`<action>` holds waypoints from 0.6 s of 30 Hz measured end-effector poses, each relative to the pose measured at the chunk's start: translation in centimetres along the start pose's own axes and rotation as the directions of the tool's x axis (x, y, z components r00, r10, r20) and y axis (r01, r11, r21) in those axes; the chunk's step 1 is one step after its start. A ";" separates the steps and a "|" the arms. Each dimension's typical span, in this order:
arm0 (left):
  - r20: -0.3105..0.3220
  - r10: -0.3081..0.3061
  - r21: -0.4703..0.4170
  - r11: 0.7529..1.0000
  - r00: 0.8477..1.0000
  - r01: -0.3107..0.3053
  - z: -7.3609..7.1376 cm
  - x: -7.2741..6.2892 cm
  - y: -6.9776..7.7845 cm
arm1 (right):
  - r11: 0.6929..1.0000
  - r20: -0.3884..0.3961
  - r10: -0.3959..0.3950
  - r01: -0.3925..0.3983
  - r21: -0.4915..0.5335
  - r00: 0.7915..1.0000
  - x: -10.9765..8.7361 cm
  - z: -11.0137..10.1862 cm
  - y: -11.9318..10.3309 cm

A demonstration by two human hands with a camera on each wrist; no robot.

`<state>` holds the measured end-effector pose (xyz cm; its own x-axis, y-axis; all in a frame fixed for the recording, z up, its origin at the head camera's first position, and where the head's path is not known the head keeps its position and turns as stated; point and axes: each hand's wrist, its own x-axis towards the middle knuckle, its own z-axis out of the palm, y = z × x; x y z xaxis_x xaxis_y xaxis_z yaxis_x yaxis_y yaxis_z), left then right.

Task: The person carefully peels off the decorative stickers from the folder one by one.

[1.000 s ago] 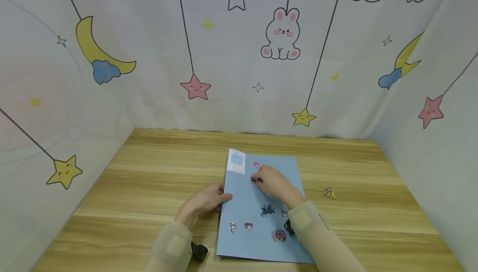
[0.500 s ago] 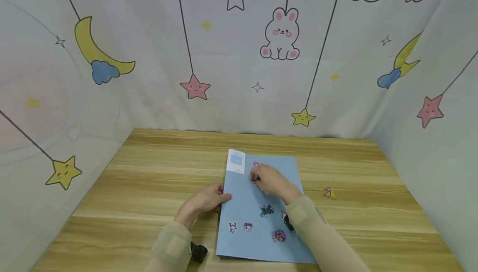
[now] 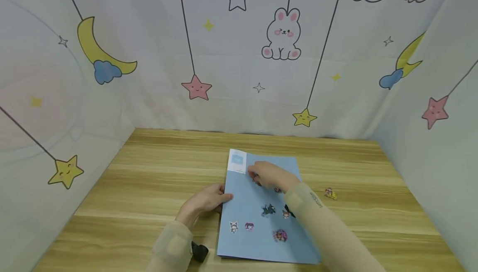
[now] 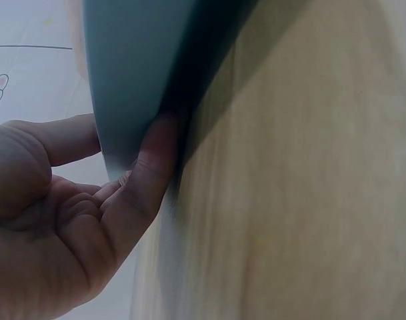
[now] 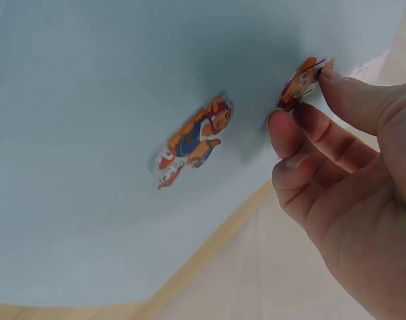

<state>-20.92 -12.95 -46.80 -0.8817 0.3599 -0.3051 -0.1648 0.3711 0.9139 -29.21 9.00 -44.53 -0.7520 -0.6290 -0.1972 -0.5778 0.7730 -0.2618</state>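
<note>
A blue folder lies on the wooden table. My left hand grips its left edge, with the thumb on top and fingers underneath, as the left wrist view shows. Over the folder's upper part, my right hand pinches a small cartoon sticker between thumb and fingertips, close above the blue surface. Another sticker, with several figures on it, lies on the folder beside that hand. Lower on the cover are a dark sticker, a colourful one and two small characters, the outer one a white-and-black sticker.
A white label covers the folder's top left corner. To the right, a loose yellow-and-red sticker lies on the table. A black device sits at the left wrist. Printed cloth hangs around the table's back and sides.
My right hand has shifted slightly toward the folder's top left, covering the pink sticker there and uncovering one near the wrist. The left hand keeps its grip in place.
</note>
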 end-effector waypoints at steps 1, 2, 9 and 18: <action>-0.001 0.000 0.003 1.000 1.000 0.000 0.0 0.0 0.0 | 1.000 0.005 -0.005 0.005 -0.007 1.000 0.0 -0.1 0.0; 0.001 -0.001 0.003 1.000 1.000 0.001 0.0 0.0 0.0 | 1.000 0.010 -0.008 0.008 -0.013 1.000 0.0 -0.2 -0.1; -0.010 -0.009 0.032 0.999 1.000 0.010 0.0 -0.1 0.1 | 1.000 0.040 0.011 -0.012 0.022 0.999 -0.2 -0.6 -0.2; -0.016 -0.023 0.038 0.999 1.000 0.023 -0.1 -0.1 0.1 | 0.998 0.007 0.027 -0.027 0.056 1.000 -0.5 -1.1 0.0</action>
<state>-20.91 -13.01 -46.64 -0.8845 0.3380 -0.3215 -0.1684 0.4114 0.8958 -29.18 9.34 -43.41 -0.7650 -0.6087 -0.2104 -0.5387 0.7838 -0.3091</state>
